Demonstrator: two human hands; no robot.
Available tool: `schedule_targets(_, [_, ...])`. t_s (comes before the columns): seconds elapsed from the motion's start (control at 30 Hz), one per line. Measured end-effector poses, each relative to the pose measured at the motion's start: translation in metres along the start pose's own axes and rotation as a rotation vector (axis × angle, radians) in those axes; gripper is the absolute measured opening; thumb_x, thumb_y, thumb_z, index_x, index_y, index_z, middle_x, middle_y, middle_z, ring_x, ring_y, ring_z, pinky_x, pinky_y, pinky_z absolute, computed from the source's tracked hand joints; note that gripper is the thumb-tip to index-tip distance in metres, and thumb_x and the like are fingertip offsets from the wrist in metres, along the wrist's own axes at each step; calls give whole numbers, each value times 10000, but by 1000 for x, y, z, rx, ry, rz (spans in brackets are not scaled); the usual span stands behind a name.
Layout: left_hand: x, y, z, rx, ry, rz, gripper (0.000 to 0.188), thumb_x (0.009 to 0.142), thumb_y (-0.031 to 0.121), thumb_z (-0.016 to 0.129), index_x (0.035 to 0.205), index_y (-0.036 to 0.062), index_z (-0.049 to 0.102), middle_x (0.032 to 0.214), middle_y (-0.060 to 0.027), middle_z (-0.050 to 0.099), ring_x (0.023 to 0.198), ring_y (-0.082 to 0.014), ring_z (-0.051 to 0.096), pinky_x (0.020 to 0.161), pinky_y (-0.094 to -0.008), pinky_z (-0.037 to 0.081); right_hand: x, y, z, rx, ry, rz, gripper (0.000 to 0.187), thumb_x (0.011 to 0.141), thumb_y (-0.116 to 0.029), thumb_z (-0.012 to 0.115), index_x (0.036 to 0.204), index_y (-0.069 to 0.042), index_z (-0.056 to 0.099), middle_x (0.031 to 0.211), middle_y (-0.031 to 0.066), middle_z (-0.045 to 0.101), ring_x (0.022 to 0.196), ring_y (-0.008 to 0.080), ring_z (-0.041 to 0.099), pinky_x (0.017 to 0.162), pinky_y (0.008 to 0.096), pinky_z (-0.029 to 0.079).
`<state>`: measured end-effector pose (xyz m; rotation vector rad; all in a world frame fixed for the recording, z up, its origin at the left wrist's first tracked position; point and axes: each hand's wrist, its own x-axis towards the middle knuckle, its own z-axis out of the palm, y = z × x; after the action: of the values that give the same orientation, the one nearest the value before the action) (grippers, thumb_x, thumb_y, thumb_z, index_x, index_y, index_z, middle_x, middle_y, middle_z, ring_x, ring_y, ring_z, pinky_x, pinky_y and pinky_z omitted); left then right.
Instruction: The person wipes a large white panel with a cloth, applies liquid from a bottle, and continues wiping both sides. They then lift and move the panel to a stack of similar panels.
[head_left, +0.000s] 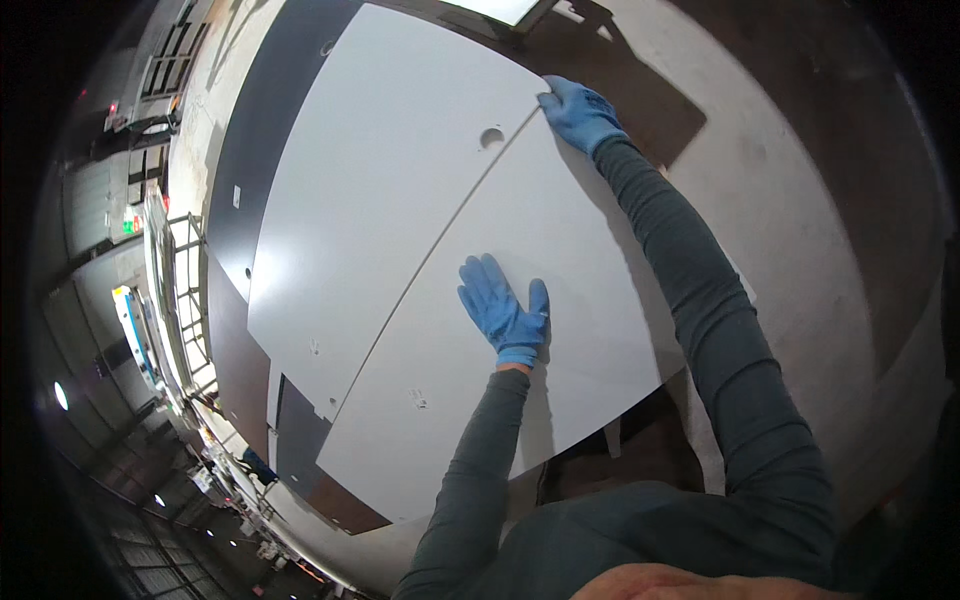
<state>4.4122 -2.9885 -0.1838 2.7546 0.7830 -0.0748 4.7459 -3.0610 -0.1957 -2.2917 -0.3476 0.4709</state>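
Two large white panels lie side by side with a narrow straight seam between them. The far panel (pixel 370 150) has a round hole near the seam; a small sticker marks the near panel (pixel 590 360). My left hand (pixel 505 312), in a blue work glove, rests flat on the near panel with fingers stretched and thumb out. At the right end of the seam, my right hand (pixel 582 115), gloved the same, curls its fingers over the panels' edge. Its fingertips are partly hidden, and which of the two panels they grip is hard to tell.
Dark grey panels (pixel 262 150) and a brown one (pixel 235 350) show beneath and beyond the white ones. A metal rack (pixel 190 290) stands at the left on a pale floor (pixel 800 260). Something dark (pixel 630 450) lies below the near panel's edge, close to my body.
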Motion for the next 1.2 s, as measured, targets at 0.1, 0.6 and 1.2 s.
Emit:
schedule_targets(0.1, [3,-2,-5,-17,-25,-10,953,938,522,560,1631,-12,182,1707,-252,121,1603,-371,31,1285,-499,-35,2,-3,6,-25,31,34,498,1012,-411,521,1412,-122,585,1344,208,656,1232,399,630,1058,495,490])
schedule_targets(0.6, [7,-3,-14,-61,-87,-28,951,944,542,564,1621,-22,207,1688,-274,153,1585,-418,74,1281,-533,4,0,-7,10,-89,54,102,515,1007,-397,533,1427,-105,587,1364,194,654,1268,380,618,1091,461,473])
schedule_targets(1.2, [5,-3,-19,-27,-101,-29,950,964,551,532,1631,-16,163,1693,-280,112,1594,-400,35,1288,-513,-34,9,6,18,-74,74,-4,492,1019,-390,496,1413,-118,611,1327,198,676,1234,381,643,1071,452,482])
